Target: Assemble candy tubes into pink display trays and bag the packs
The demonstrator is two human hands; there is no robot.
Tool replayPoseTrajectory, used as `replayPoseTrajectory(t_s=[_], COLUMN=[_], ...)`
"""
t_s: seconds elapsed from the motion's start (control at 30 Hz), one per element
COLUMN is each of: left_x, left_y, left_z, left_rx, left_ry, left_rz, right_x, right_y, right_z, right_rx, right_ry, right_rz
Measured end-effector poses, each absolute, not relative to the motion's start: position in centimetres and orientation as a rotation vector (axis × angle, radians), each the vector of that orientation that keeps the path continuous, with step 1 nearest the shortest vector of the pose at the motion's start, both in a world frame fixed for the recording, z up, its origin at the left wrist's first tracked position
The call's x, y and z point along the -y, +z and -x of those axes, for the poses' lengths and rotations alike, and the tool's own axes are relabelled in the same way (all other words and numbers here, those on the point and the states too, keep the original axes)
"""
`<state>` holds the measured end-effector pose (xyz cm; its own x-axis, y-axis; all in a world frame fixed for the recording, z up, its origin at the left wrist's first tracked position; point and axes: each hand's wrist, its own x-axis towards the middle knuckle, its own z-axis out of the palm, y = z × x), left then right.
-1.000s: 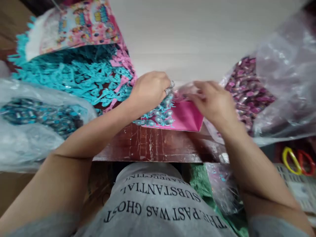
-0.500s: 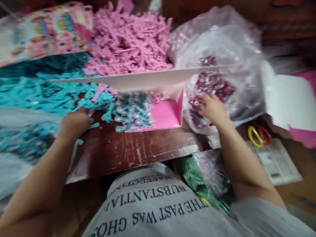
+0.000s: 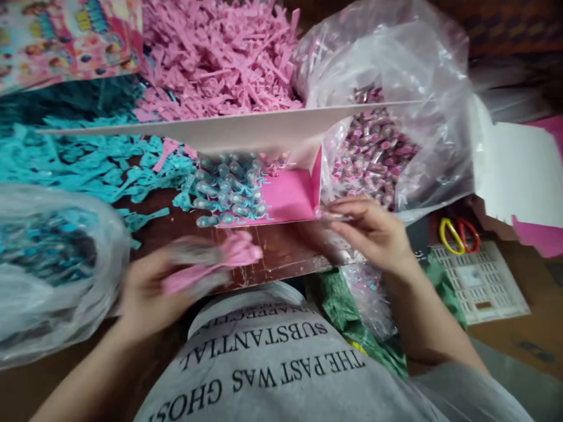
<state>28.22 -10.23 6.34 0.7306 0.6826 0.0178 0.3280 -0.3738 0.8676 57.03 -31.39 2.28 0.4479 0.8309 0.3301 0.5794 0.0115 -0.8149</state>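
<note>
Blurred by motion, my left hand (image 3: 152, 287) grips a pink plastic piece (image 3: 241, 248) in front of the table's near edge. My right hand (image 3: 373, 231) is closed in a pinch on a small clear-and-pink capsule (image 3: 329, 216), beside the right end of an open pink-floored carton (image 3: 294, 196). Inside that carton lie rows of clear-bulbed teal pieces (image 3: 231, 186), with a few pink ones behind them. Close to my right hand, an open clear bag (image 3: 433, 140) holds many pink-ended capsules (image 3: 380, 149).
Behind the carton is a heap of pink plastic pieces (image 3: 220, 58). Teal plastic pieces (image 3: 83, 161) spread at left, above a plastic bag (image 3: 109, 234) of teal capsules. Yellow-and-red-handled scissors (image 3: 460, 235) lie at right. A printed packet (image 3: 70, 44) is at top left.
My left hand has moved from the teal heap toward me with the pink piece. My right hand has come out of the capsule bag, leftward, holding a capsule.
</note>
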Motion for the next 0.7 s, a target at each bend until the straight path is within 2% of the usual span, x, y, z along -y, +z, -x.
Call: replayPoseTrajectory(t_s=[0.1,0.2,0.7], left_x=[13.2,15.0,17.6], left_y=[4.2,2.4,0.3], left_z=[-31.3,-34.2,-34.1], left_rx=[-0.793,-0.839,-0.735], left_ry=[0.535,0.549,0.234], left_rz=[-1.319,-0.982,-0.694], right_x=[30.7,31.0,34.9], right_y=[1.8,1.2,0.8], right_z=[-53.1,-51.7,-51.6], right_rx=[1.231,1.190,1.375], right_ry=[0.518,0.491,0.179], right_rz=[1.524,1.540,1.584])
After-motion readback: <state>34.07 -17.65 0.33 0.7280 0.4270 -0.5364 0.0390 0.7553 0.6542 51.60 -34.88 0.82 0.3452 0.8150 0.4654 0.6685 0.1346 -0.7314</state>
